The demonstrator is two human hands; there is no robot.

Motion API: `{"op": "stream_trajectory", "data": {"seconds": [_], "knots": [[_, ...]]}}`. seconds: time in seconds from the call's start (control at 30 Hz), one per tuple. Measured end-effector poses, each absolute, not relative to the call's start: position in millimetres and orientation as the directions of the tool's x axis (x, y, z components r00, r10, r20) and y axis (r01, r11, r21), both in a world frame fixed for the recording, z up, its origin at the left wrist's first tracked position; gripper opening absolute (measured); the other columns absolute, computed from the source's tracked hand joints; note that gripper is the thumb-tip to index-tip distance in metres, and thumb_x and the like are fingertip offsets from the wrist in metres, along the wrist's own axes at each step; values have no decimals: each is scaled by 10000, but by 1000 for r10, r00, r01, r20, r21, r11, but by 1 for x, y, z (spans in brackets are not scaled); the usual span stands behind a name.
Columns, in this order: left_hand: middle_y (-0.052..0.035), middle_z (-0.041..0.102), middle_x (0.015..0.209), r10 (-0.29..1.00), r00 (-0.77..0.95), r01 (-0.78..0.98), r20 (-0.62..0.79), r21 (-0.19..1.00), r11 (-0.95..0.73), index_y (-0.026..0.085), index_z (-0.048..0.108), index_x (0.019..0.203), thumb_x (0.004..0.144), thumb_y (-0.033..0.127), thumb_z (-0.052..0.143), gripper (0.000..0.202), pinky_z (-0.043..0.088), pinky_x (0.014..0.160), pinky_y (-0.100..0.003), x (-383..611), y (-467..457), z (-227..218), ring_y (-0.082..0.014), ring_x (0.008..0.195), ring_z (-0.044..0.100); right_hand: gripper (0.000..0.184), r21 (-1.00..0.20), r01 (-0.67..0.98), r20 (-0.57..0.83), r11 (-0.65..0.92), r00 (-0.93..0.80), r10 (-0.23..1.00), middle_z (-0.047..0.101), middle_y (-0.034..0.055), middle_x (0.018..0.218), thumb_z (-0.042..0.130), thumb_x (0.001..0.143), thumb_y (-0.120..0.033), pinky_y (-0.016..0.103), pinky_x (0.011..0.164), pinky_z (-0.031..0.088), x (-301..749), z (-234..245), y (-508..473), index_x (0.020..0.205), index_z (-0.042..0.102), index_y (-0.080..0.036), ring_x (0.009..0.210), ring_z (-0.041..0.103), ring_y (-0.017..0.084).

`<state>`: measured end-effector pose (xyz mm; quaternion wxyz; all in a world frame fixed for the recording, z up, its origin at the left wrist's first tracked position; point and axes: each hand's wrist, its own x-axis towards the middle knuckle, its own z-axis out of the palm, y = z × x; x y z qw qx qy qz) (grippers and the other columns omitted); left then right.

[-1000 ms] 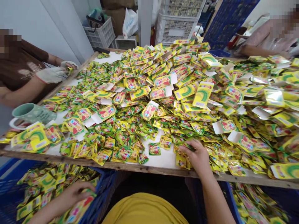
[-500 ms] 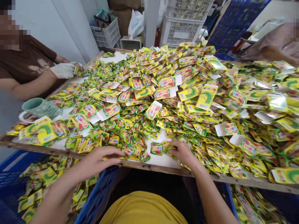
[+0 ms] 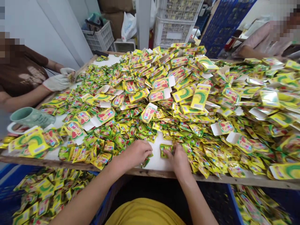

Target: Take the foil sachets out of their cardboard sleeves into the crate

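My left hand [image 3: 137, 152] is at the table's near edge, its fingers curled down over small green-and-yellow packets [image 3: 146, 162]; a packet's edge shows below its fingertips. Across a narrow strip of white tabletop [image 3: 157, 157], my right hand [image 3: 180, 159] has thumb and fingers bent onto a small packet [image 3: 163, 151] lying flat. Its fingertips are partly hidden. Loose packets [image 3: 199, 153] lie against the right hand. Ahead rises a heap of flat yellow boxes [image 3: 161, 82] with fruit pictures, several with white flaps standing open.
A green mug [image 3: 30, 117] stands at the left among boxes. Blue crates [image 3: 6, 187] holding packets sit below the table's wooden edge [image 3: 150, 172]. A co-worker's gloved hands [image 3: 57, 82] handle something at the far left; another person [image 3: 260, 39] is at the right. White crates [image 3: 173, 31] are stacked behind.
My left hand has moved right and curled its fingers over the packets near the middle. My right hand has shifted slightly left, onto a packet. The view has turned slightly right.
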<state>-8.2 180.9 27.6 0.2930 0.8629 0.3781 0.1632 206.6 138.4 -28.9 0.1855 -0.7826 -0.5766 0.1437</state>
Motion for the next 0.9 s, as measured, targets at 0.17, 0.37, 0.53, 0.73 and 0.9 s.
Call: {"op": "stream_trajectory", "data": {"seconds": [0.17, 0.37, 0.53, 0.73, 0.9], "knots": [[-102, 655, 1076, 910, 125, 796, 394, 508, -329, 161, 618, 1083, 816, 284, 636, 295, 424, 934, -390, 13, 243, 45, -253, 1041, 560, 185, -390, 914, 56, -115, 148, 987, 607, 89, 783, 569, 834, -364, 319, 635, 421, 195, -28, 136, 785, 498, -200, 761, 595, 257], [-161, 550, 1129, 963, 61, 908, 261, 387, -162, 100, 424, 1298, 605, 326, 823, 831, 394, 938, -482, 44, 285, 42, -339, 1088, 497, 113, -759, 652, 28, 2, 29, 999, 647, 29, 754, 559, 823, -274, 264, 632, 431, 190, -24, 131, 889, 580, -184, 683, 599, 185], [-69, 472, 1087, 942, 261, 782, 210, 527, -334, 223, 431, 1267, 651, 253, 768, 703, 455, 866, -370, 38, 213, 33, -252, 1001, 529, 253, -932, 362, 143, -26, 431, 891, 552, -20, 620, 627, 796, -413, 233, 538, 398, 216, 23, 139, 699, 549, -192, 581, 505, 142], [-92, 533, 1135, 954, 293, 683, 54, 686, -249, 236, 329, 1311, 664, 181, 736, 767, 455, 900, -418, 63, 152, -1, -287, 1067, 540, 178, -814, 560, 320, 155, 208, 924, 666, 55, 870, 577, 849, -332, 308, 763, 461, 214, 34, 153, 941, 643, -195, 817, 604, 202], [-95, 528, 1103, 968, 245, 709, 62, 669, -222, 213, 376, 1289, 688, 118, 685, 682, 445, 901, -442, 81, 143, -17, -291, 1058, 528, 69, -677, 717, 153, 165, -81, 985, 649, 34, 766, 596, 809, -198, 282, 690, 438, 226, 26, 151, 793, 663, -189, 750, 600, 190]]}}
